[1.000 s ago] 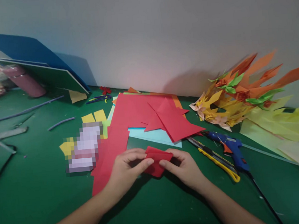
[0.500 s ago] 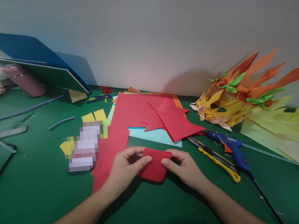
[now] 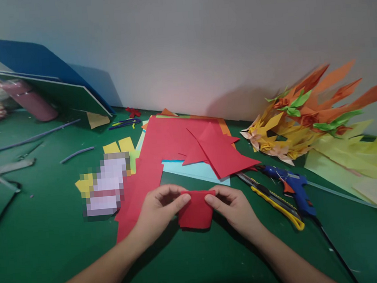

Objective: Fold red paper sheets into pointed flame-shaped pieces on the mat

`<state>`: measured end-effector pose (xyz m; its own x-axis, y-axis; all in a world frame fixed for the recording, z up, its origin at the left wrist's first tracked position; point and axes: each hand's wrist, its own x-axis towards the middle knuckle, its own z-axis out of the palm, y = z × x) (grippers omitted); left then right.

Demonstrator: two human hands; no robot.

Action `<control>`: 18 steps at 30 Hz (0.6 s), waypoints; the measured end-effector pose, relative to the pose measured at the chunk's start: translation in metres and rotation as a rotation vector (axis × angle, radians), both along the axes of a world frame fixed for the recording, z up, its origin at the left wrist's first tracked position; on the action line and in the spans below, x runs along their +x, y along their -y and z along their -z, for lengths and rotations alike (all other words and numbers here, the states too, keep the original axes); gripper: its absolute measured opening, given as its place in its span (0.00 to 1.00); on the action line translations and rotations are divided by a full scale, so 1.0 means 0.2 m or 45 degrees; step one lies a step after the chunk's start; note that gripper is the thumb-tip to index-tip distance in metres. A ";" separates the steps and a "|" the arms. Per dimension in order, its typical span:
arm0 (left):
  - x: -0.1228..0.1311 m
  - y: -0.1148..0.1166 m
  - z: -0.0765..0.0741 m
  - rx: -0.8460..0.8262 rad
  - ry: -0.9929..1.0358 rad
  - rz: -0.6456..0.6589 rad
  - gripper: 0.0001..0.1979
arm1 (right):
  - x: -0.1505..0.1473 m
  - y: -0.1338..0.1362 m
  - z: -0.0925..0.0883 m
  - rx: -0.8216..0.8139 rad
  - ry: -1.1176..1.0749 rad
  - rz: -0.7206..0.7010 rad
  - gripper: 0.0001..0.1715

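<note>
Between both hands, a folded piece of red paper (image 3: 196,212) is held up just above the green table. My left hand (image 3: 163,207) pinches its upper left corner, thumb in front and fingers behind. At the upper right corner, my right hand (image 3: 230,205) grips it the same way. The fingertips behind the paper are hidden. Beyond the hands lie red paper sheets (image 3: 171,138), with cut red pieces (image 3: 226,158) on top and a light blue sheet (image 3: 194,171) partly underneath.
Right of my hands lie a yellow utility knife (image 3: 276,204) and a blue glue gun (image 3: 293,187) with its cord. Paper flowers (image 3: 302,118) stand behind them. To the left are yellow paper squares (image 3: 126,144), a blurred-out object (image 3: 108,186), a pink bottle (image 3: 31,100) and leaning boards (image 3: 55,89).
The folded red paper has tilted slightly, its top edge now more level and its lower edge straighter. Both hands keep their pinch on it.
</note>
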<state>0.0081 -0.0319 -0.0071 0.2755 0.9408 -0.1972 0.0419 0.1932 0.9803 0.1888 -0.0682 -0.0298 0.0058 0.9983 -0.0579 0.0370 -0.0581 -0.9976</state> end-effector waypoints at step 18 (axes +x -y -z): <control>0.00 0.01 0.00 0.039 -0.039 -0.032 0.13 | 0.01 0.01 -0.01 0.014 -0.057 0.005 0.20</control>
<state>0.0087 -0.0342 -0.0076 0.2460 0.9531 -0.1764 0.0671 0.1648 0.9840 0.1899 -0.0700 -0.0284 0.0074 0.9989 -0.0471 -0.0077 -0.0470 -0.9989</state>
